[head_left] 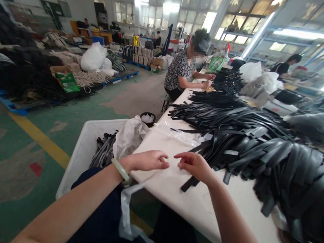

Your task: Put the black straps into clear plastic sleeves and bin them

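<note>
My left hand [150, 160], with a pale bangle [120, 170] at the wrist, hovers over the near corner of the white table [205, 205]. Its fingers are loosely bent and apart, with nothing visible in them. Facing it across a small gap is my right hand [194, 165], index finger stretched out and thumb apart, also holding nothing I can see. Just right of that hand lies a large heap of flat black straps [235, 146], some ends reaching toward it. Clear plastic sheeting [175, 134] lies on the table beyond both hands. A whitish strip [125, 211] hangs below the table edge.
At left, a white bin [83, 147] holds dark straps [103, 150] and a white plastic bag [130, 135]. A small black bucket [147, 119] stands beyond it. A co-worker [183, 69] sits at the table's far side. Loaded pallets [21, 110] stand on the floor at left.
</note>
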The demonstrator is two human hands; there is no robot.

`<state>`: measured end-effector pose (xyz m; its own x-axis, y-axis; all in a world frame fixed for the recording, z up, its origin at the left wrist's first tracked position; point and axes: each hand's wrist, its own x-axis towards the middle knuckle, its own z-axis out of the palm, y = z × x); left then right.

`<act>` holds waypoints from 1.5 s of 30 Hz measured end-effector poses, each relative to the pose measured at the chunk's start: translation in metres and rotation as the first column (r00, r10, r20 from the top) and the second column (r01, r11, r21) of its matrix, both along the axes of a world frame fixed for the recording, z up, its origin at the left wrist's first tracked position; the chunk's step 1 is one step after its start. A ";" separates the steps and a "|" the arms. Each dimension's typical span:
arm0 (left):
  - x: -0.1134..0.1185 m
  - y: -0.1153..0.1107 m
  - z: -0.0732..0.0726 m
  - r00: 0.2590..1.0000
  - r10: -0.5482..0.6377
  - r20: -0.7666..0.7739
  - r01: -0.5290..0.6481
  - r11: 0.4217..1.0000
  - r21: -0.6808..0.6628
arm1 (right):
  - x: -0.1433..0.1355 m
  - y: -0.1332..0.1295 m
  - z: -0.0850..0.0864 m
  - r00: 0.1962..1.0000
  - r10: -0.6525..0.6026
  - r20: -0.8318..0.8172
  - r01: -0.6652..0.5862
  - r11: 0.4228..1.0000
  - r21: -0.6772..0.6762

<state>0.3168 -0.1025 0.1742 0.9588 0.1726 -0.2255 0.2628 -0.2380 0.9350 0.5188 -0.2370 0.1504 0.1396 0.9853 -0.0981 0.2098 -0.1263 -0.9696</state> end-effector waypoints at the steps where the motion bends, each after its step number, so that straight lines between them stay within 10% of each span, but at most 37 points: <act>1: 0.014 -0.001 -0.009 0.997 0.072 0.037 -0.071 0.997 -0.032 | 0.003 0.009 0.000 0.999 0.026 -0.030 -0.026 1.000 0.005; 10: 0.073 0.011 -0.067 0.830 0.542 0.131 -0.532 0.840 -0.105 | 0.015 0.053 -0.051 0.878 -0.188 -0.440 0.271 0.953 0.134; 20: 0.093 0.021 -0.054 0.885 0.448 0.127 -0.465 0.864 0.192 | 0.019 0.062 -0.087 0.817 -0.431 -0.383 0.505 0.855 0.116; 24: 0.092 0.027 -0.057 0.895 0.434 0.105 -0.443 0.834 0.328 | 0.017 0.057 -0.082 0.859 -0.433 -0.274 0.479 0.868 0.129; 29: 0.085 0.026 -0.059 0.832 0.523 0.183 -0.544 0.833 0.095 | -0.002 0.053 -0.076 0.932 -0.280 -0.233 0.318 0.937 0.146; 35: 0.071 0.028 -0.058 0.812 0.537 0.231 -0.571 0.813 0.118 | -0.013 0.054 -0.075 0.940 -0.155 -0.304 0.222 0.954 0.200; 38: 0.063 0.033 -0.058 0.797 0.558 0.231 -0.595 0.792 0.137 | 0.004 0.051 -0.076 0.990 -0.134 0.037 0.121 0.961 0.248; 41: 0.055 0.039 -0.058 0.778 0.592 0.212 -0.625 0.765 0.159 | 0.037 0.044 -0.076 0.780 -0.260 0.569 0.164 0.963 0.215; 45: 0.046 0.045 -0.061 0.754 0.621 0.213 -0.643 0.765 0.045 | 0.073 0.036 -0.077 0.634 -0.265 0.726 0.226 0.962 0.154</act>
